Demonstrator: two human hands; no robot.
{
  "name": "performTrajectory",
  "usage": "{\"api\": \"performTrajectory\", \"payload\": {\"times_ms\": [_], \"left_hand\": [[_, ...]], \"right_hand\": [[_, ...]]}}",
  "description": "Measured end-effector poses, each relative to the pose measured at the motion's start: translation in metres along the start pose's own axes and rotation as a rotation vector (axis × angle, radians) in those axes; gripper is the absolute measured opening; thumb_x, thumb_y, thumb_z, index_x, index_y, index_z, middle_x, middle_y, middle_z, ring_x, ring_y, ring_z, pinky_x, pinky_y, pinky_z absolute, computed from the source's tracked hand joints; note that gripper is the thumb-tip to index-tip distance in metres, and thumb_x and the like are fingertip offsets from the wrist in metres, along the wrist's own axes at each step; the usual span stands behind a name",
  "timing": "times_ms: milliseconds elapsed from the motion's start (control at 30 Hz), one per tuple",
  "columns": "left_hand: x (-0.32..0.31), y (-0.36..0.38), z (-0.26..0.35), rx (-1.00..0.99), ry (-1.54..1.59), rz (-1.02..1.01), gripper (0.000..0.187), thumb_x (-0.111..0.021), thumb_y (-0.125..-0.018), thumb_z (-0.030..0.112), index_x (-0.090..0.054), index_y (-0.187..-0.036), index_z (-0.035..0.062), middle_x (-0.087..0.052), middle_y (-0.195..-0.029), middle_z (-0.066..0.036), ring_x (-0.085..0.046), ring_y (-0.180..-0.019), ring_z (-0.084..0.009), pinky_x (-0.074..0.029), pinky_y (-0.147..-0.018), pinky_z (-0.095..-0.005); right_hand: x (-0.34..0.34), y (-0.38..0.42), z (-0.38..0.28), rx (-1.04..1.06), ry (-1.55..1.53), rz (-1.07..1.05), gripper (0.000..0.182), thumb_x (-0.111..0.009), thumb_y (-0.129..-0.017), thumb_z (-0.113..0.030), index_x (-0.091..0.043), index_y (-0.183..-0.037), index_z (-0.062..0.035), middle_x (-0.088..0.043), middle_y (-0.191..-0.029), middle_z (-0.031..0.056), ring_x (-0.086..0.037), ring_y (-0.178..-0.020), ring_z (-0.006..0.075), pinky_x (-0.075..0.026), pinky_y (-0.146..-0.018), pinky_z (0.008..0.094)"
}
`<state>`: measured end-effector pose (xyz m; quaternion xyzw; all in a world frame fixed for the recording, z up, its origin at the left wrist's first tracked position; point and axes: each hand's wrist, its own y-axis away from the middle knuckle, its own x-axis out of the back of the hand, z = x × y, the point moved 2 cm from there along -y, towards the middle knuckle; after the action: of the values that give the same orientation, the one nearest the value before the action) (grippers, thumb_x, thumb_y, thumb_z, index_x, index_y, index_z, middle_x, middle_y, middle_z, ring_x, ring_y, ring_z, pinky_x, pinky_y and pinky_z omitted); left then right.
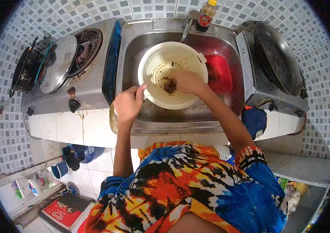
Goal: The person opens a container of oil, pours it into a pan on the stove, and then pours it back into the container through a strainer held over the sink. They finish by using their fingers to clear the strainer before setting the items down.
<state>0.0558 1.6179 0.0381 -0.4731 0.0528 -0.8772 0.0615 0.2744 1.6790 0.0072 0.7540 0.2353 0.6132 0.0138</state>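
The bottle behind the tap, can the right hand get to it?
Probably yes. The right hand is inside the colander, and only the tap stands beside the bottle, not blocking it.

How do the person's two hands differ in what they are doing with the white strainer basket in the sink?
The left hand grips the rim of the white strainer basket from outside, while the right hand reaches down inside it. The left hand holds only the rim; the right hand presses a dark brown clump against the basket's floor. Both are bare and touch the same basket over the steel sink.
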Motion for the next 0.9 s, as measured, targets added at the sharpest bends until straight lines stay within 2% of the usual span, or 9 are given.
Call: {"api": "performTrajectory", "payload": {"times_ms": [133, 167, 233, 367, 467, 533, 667, 767, 900], "left_hand": [[-0.002, 0.0, 0.0, -0.008, -0.042, 0.006, 0.048, -0.055, -0.088, 0.05, -0.068, -0.073, 0.0063, -0.058, -0.056, -0.016, -0.058, -0.055, -0.0361, -0.044, -0.051, -0.0415], [-0.002, 0.001, 0.0, -0.008, -0.041, 0.004, 0.048, -0.055, -0.088, 0.05, -0.068, -0.073, 0.0063, -0.058, -0.056, -0.016, -0.058, -0.055, -0.0361, -0.044, -0.051, -0.0415], [-0.003, 0.001, 0.0, -0.029, -0.046, 0.01, 0.048, -0.054, -0.088, 0.051, -0.069, -0.075, 0.0064, -0.058, -0.056, -0.016, -0.059, -0.056, -0.0368, -0.045, -0.052, -0.0418], [-0.002, 0.001, 0.003, -0.048, -0.017, 0.051, 0.043, -0.057, -0.087, 0.046, -0.069, -0.072, 0.008, -0.058, -0.056, -0.017, -0.059, -0.054, -0.0369, -0.046, -0.051, -0.0414], [0.0, 0.0, 0.002, -0.027, -0.039, 0.028, 0.043, -0.057, -0.087, 0.046, -0.068, -0.072, 0.008, -0.058, -0.057, -0.017, -0.059, -0.055, -0.0374, -0.046, -0.051, -0.0422], [0.0, 0.001, 0.0, -0.042, -0.049, 0.028, 0.044, -0.056, -0.087, 0.047, -0.068, -0.071, 0.0083, -0.058, -0.058, -0.017, -0.059, -0.056, -0.0378, -0.045, -0.051, -0.0434], [-0.001, 0.001, -0.001, -0.004, -0.04, 0.008, 0.044, -0.056, -0.087, 0.048, -0.068, -0.072, 0.0086, -0.059, -0.058, -0.018, -0.059, -0.057, -0.0379, -0.046, -0.052, -0.0442], [-0.004, 0.002, -0.004, -0.026, -0.033, 0.033, 0.044, -0.055, -0.087, 0.048, -0.068, -0.072, 0.0087, -0.059, -0.058, -0.017, -0.059, -0.057, -0.038, -0.046, -0.052, -0.0443], [-0.003, 0.002, -0.005, 0.002, -0.025, 0.005, 0.047, -0.056, -0.087, 0.051, -0.069, -0.076, 0.0072, -0.056, -0.055, -0.015, -0.057, -0.053, -0.0357, -0.044, -0.052, -0.0401]], "right_hand": [[-0.018, -0.019, 0.009, 0.287, -0.094, -0.183, 0.065, -0.053, -0.075, -0.013, -0.04, -0.138, -0.0208, -0.065, -0.093, 0.0206, -0.064, -0.086, 0.0368, -0.05, -0.076, 0.0468], [-0.023, -0.02, 0.013, 0.286, -0.095, -0.184, 0.065, -0.053, -0.075, -0.013, -0.04, -0.138, -0.0208, -0.065, -0.093, 0.0206, -0.064, -0.086, 0.0368, -0.05, -0.076, 0.0468], [-0.002, -0.007, 0.001, -0.01, -0.116, 0.093, 0.058, -0.057, -0.073, -0.015, -0.048, -0.13, -0.0146, -0.066, -0.098, 0.0195, -0.064, -0.092, 0.0338, -0.05, -0.08, 0.0447], [-0.011, -0.01, 0.003, -0.001, -0.093, 0.104, 0.065, -0.052, -0.075, -0.013, -0.039, -0.139, -0.0189, -0.065, -0.092, 0.0217, -0.063, -0.087, 0.0373, -0.05, -0.076, 0.0474], [-0.026, -0.022, 0.004, 0.273, -0.109, -0.162, 0.068, -0.057, -0.072, -0.012, -0.039, -0.138, -0.0113, -0.066, -0.097, 0.0197, -0.064, -0.089, 0.0362, -0.05, -0.08, 0.0472], [0.009, 0.0, -0.011, -0.08, -0.072, 0.043, 0.061, -0.057, -0.073, -0.013, -0.047, -0.133, -0.0088, -0.066, -0.094, 0.0206, -0.065, -0.089, 0.037, -0.05, -0.078, 0.048], [0.008, -0.003, 0.002, -0.077, 0.002, 0.138, 0.055, -0.056, -0.074, -0.014, -0.051, -0.128, -0.0073, -0.066, -0.09, 0.0218, -0.065, -0.086, 0.0373, -0.051, -0.076, 0.0472], [-0.006, -0.005, 0.012, -0.081, 0.129, -0.097, 0.046, -0.055, -0.075, -0.013, -0.057, -0.12, -0.0054, -0.066, -0.086, 0.0209, -0.065, -0.084, 0.0371, -0.051, -0.073, 0.0483], [0.0, 0.004, 0.007, -0.037, 0.053, 0.163, 0.036, -0.053, -0.079, -0.02, -0.063, -0.114, -0.0142, -0.066, -0.084, 0.019, -0.065, -0.08, 0.036, -0.05, -0.073, 0.0485]]}}
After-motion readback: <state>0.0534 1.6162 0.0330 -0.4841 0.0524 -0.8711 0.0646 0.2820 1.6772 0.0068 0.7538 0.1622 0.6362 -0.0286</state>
